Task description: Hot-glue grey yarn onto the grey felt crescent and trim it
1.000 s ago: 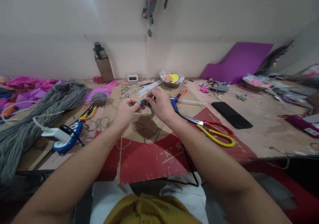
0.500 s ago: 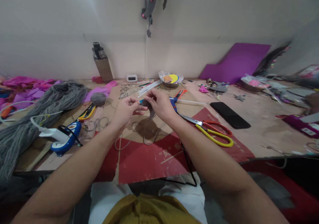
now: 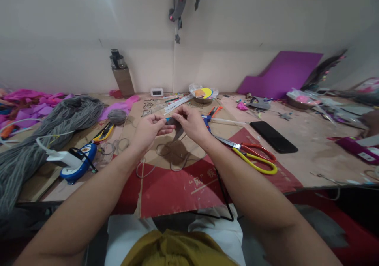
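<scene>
My left hand [image 3: 149, 131] and my right hand [image 3: 192, 123] meet above the middle of the table, fingertips pinched together on a small dark grey piece [image 3: 172, 121] held between them. A thin grey yarn strand [image 3: 170, 151] hangs from the piece and loops on the cardboard below. What the piece is exactly I cannot make out. Both hands are closed on it.
Yellow-and-red scissors [image 3: 251, 155] and a black phone [image 3: 274, 137] lie right of my hands, a blue glue gun [image 3: 207, 120] just behind. A grey yarn skein [image 3: 38, 139], yarn ball [image 3: 117, 116], blue tape measure [image 3: 77, 163] and charger sit left. A bottle [image 3: 121, 74] stands by the wall.
My hands stay together on the small piece; the fingers have shifted slightly and the hands sit a little lower and closer together.
</scene>
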A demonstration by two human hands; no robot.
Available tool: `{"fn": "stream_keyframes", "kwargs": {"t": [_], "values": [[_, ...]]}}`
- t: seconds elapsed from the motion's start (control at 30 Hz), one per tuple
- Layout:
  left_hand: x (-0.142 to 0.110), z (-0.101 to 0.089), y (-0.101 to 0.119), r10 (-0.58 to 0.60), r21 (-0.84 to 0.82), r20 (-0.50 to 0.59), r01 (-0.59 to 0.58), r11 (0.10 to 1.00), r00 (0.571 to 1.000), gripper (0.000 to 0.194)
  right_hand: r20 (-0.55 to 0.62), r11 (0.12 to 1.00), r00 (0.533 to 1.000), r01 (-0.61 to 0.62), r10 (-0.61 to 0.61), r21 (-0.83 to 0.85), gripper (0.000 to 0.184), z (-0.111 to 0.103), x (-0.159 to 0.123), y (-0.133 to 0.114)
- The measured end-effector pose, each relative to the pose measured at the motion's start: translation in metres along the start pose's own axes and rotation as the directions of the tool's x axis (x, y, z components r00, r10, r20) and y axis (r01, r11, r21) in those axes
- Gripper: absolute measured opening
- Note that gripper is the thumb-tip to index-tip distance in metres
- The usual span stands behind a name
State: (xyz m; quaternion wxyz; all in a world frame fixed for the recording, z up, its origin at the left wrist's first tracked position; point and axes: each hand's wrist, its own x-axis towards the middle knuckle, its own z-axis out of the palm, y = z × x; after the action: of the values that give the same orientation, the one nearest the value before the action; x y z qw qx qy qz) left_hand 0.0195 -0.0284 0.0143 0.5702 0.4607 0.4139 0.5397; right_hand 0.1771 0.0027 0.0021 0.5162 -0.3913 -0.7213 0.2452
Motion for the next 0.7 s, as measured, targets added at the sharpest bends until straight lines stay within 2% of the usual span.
{"fn": "stream_keyframes", "kwargs": {"t": [0.4,0.6,0.7], "values": [[-0.0026,-0.0006,0.0046,0.016,-0.037,0.028,-0.015,0.999,0.999,0.005,0.003,0.999,0.999,-0.039,0.038,0.024,0.013,-0.0008,0.0005,-0.0022],[-0.0032,-0.0012,0.0029,0.031,0.004,0.025,-0.031,1.000,0.999,0.017,-0.005,0.996,0.999,-0.053,0.053,0.071,0.015,-0.0003,0.0004,-0.0037],[-0.0013,-0.0021,0.0010,0.036,0.008,0.016,-0.036,0.999,0.999,0.017,-0.006,0.994,0.997,-0.075,0.075,0.084,0.015,-0.0001,-0.0001,-0.0039]]}}
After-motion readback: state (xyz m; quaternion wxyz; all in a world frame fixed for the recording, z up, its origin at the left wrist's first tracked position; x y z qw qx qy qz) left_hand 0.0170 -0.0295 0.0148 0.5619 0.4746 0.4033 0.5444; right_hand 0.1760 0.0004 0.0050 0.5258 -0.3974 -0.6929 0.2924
